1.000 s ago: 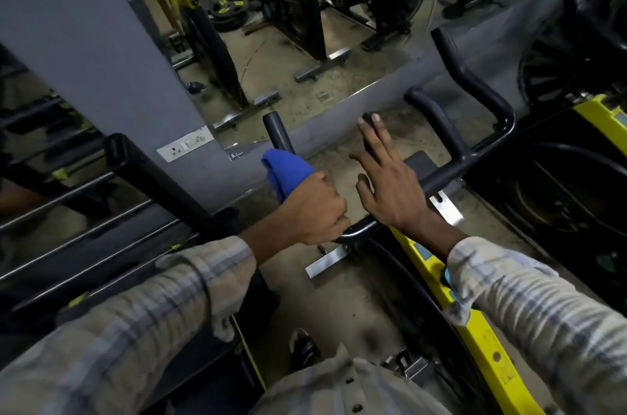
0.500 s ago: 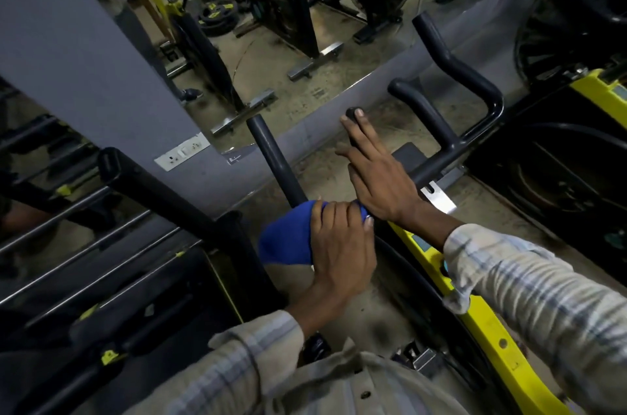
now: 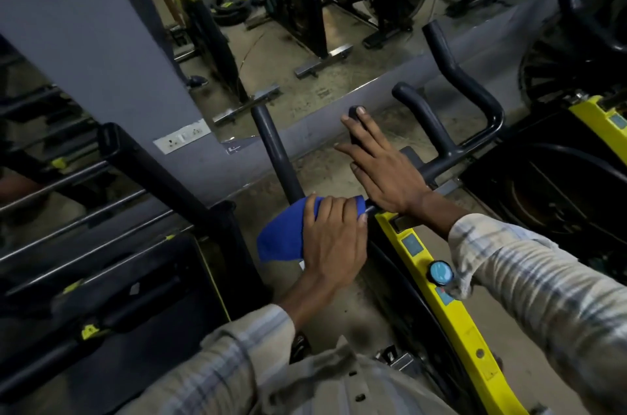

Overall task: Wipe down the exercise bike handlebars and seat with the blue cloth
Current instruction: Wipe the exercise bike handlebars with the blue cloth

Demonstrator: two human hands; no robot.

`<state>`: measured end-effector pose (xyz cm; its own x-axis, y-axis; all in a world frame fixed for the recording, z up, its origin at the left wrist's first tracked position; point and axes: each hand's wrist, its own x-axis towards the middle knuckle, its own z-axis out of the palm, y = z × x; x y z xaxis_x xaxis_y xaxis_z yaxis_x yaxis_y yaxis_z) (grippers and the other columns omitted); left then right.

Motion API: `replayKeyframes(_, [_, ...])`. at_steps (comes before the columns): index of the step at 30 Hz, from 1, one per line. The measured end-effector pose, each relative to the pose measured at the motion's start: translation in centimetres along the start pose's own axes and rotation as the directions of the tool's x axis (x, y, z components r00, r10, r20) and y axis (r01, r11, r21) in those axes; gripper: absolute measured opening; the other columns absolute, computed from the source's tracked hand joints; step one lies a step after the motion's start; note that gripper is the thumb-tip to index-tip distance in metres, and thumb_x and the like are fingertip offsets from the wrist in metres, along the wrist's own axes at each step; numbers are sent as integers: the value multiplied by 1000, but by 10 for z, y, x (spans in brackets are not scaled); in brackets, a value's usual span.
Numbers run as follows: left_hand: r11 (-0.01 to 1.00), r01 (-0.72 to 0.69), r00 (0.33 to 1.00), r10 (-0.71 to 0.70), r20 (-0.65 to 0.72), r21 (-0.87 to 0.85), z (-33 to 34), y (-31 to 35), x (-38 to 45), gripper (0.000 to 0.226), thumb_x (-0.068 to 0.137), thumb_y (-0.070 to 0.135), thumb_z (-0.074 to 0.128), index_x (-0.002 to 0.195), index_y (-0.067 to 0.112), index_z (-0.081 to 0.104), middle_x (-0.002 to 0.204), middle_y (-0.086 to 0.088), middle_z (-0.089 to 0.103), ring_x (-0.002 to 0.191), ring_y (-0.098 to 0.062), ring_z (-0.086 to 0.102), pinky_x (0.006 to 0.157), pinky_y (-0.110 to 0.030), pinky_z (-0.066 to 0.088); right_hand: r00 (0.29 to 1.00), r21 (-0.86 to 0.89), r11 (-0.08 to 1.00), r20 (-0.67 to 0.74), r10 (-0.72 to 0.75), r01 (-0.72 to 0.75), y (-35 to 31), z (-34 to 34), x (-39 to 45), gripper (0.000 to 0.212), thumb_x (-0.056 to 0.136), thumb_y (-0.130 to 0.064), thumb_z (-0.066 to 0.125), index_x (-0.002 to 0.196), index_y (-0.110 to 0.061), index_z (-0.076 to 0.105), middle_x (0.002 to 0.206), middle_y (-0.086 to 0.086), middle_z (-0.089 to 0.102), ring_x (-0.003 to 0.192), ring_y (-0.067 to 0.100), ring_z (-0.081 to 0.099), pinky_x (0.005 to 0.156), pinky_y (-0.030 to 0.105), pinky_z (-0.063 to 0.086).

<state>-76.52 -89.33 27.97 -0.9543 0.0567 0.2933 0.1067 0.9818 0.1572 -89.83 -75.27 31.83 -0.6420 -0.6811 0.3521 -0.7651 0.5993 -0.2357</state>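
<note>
The exercise bike handlebars (image 3: pixel 441 166) spread ahead of the person, the left inner bar (image 3: pixel 274 156) running its long axis away toward the mirror. The left hand (image 3: pixel 334 241), nearer that bar, grips the blue cloth (image 3: pixel 281 238) around its base. The right hand (image 3: pixel 380 170) rests flat, fingers straight, along the middle bar.

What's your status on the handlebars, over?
Left hand grips blue cloth on handlebar base. Right hand flat on centre grip. Nothing blocking.

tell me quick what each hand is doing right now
Left hand: grips the blue cloth round the handlebar.
Right hand: open, fingers straight, resting on the handlebar.
</note>
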Motion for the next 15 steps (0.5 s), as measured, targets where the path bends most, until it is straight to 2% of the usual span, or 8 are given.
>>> replayKeyframes(3, [998,-41,998,43,-48,48,0,-36,-13,39,106,45,44,124,18,66,133,-8,67,135,-29,55,127,-66,18,1000,1,1000,-4,8,-8,-3,-1,0,41,108,-18,49,148,-12,54,178,8,8,165,29,-6,130,39,25])
replayKeyframes(5, [999,13,998,-10,-55,46,3,-50,-17,47,105,49,41,136,20,62,156,-12,51,154,-34,38,125,-72,8,1000,0,1000,-11,16,-16,-5,-1,0,40,108,-18,49,147,-12,55,178,7,8,165,29,-6,128,38,27])
replayKeyframes(7, [986,140,988,-145,-53,-89,8,-45,-12,53,106,49,39,150,22,53,173,-14,25,163,-35,16,128,-69,5,1000,1,1000,-16,26,-26,-8,0,0,39,108,-17,50,147,-12,55,178,7,8,165,28,-6,126,39,32])
replayKeyframes(9, [881,331,929,-367,-46,-338,12,-31,4,60,106,47,37,162,25,36,178,-13,2,165,-36,5,128,-67,21,999,0,1000,-24,30,-30,-10,0,0,39,108,-16,50,146,-12,55,178,7,8,165,28,-5,125,42,36])
replayKeyframes(11, [675,474,814,-580,-10,-566,15,-22,15,67,106,46,37,168,31,17,178,-12,-5,163,-40,14,121,-60,39,999,0,999,-23,36,-36,-13,-1,0,39,108,-16,49,146,-12,55,178,7,8,165,28,-6,121,42,41])
replayKeyframes(12, [604,502,768,-640,-1,-619,17,-18,16,69,106,45,38,168,34,10,177,-13,-4,160,-42,21,119,-58,42,999,0,999,-21,40,-40,-15,-1,0,39,108,-16,49,146,-13,55,178,7,7,165,28,-6,118,42,44])
replayKeyframes(13, [574,515,747,-664,4,-637,18,-12,13,71,107,43,40,169,34,6,177,-14,-2,158,-42,26,119,-56,42,999,1,999,-21,48,-48,-16,-1,-1,39,107,-16,49,146,-13,55,178,7,7,165,27,-7,115,41,45])
replayKeyframes(15, [614,494,770,-638,-18,-616,17,2,1,74,109,35,45,170,28,4,175,-18,2,154,-44,31,121,-54,40,998,6,998,-22,64,-64,-15,-1,-2,40,106,-14,51,145,-11,55,178,8,7,165,28,-6,115,41,45])
